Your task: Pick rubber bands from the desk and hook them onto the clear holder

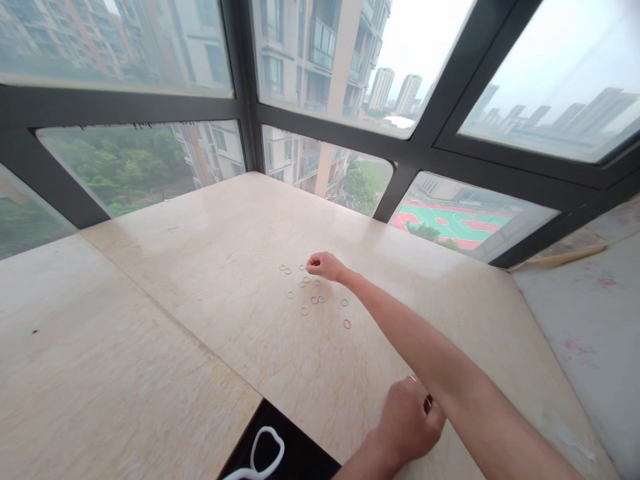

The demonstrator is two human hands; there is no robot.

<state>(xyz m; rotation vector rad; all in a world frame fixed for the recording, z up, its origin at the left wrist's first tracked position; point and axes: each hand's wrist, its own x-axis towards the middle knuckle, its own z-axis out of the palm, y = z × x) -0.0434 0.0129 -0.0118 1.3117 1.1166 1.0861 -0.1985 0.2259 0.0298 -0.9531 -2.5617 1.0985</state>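
Observation:
Several small rubber bands point(305, 311) lie loosely grouped on the cream marble-patterned surface point(200, 267). Their thin loops are yellowish, grey, purple and red, with a red rubber band point(347, 324) nearest me. My right hand point(326, 265) is at the far side of the group, fingers pinched together beside a pale loop point(302, 267). Whatever is between its fingertips is too small to make out. Below my right forearm, my left hand point(410, 420) is closed in a fist. A thin pale rubber band point(411, 378) pokes out at its top; the fingers are partly hidden.
Dark window frames point(255, 143) edge the surface at the back and right. A seam point(185, 327) crosses it. At the bottom, a white curved object point(267, 450) rests on a black area point(305, 450). A small dark speck point(34, 331) lies far left. A flowered wall point(585, 320) stands right.

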